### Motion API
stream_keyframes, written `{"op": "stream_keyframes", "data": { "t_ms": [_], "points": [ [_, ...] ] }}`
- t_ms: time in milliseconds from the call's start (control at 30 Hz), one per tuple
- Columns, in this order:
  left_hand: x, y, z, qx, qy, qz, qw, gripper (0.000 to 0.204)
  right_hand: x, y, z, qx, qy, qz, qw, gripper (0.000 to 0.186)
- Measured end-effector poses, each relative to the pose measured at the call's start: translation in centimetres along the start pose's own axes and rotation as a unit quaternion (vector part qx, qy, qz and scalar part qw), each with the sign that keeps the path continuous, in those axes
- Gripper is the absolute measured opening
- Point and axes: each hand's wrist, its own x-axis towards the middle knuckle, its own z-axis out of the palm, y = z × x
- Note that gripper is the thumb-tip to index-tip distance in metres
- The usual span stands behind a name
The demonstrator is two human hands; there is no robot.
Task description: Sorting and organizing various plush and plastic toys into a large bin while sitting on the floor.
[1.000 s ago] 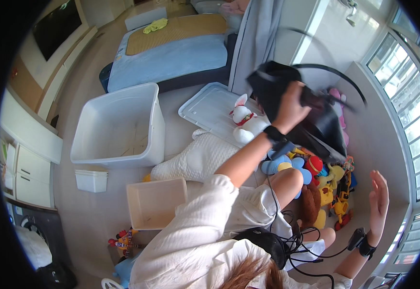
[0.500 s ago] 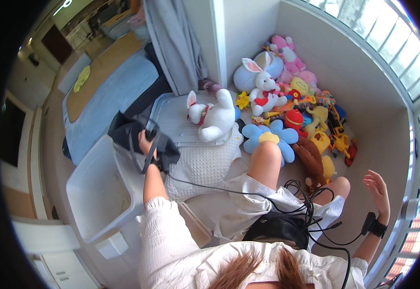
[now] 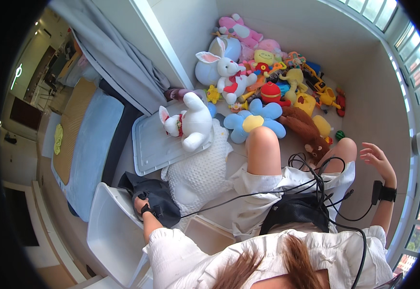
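Observation:
My left hand (image 3: 141, 204) grips a black bag (image 3: 164, 208) low at my left, beside the large translucent plastic bin (image 3: 104, 216) and against a white dimpled cushion (image 3: 193, 176). My right hand (image 3: 377, 160) is raised by the wall with fingers apart and nothing in them. A white plush rabbit (image 3: 195, 127) lies on a translucent lid (image 3: 145, 144). A second rabbit (image 3: 231, 79) sits among toys, with a blue flower cushion (image 3: 239, 123) and a brown plush monkey (image 3: 296, 125) in front. A small beige bin (image 3: 207, 231) is partly hidden behind my shirt.
Beyond the bin stands a low bed (image 3: 89, 139) with a blue cover, beside a grey curtain (image 3: 118, 53). Colourful toys (image 3: 308, 82) are heaped in the corner below the barred window (image 3: 412, 55). Black cables (image 3: 316, 183) cross my lap.
My left hand has swung the black bag from raised above the toys down to the left, beside the bin and cushion. My right hand stays raised and open.

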Motion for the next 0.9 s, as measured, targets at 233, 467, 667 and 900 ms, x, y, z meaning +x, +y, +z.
{"op": "stream_keyframes", "data": {
  "t_ms": [233, 467, 667, 900],
  "points": [
    [5.5, -1.8, 1.0, -0.089, 0.154, 0.01, 0.984, 0.046, -0.6, 0.8, 0.2, 0.041, 0.011, 0.024, 0.999, 0.038],
    [7.6, -1.3, 5.6, -0.181, 0.135, 0.048, 0.973, 0.062, -0.2, 1.1, 1.2, 0.04, 0.002, 0.07, 0.997, 0.038],
    [8.4, -0.2, 7.3, -0.263, -0.01, -0.027, 0.964, 0.069, 0.5, 2.3, 1.8, 0.041, -0.015, 0.087, 0.995, 0.038],
    [7.6, -0.7, 5.6, -0.446, 0.056, -0.175, 0.876, 0.069, 1.1, 4.1, 1.9, 0.068, -0.005, 0.122, 0.99, 0.038]
  ]
}}
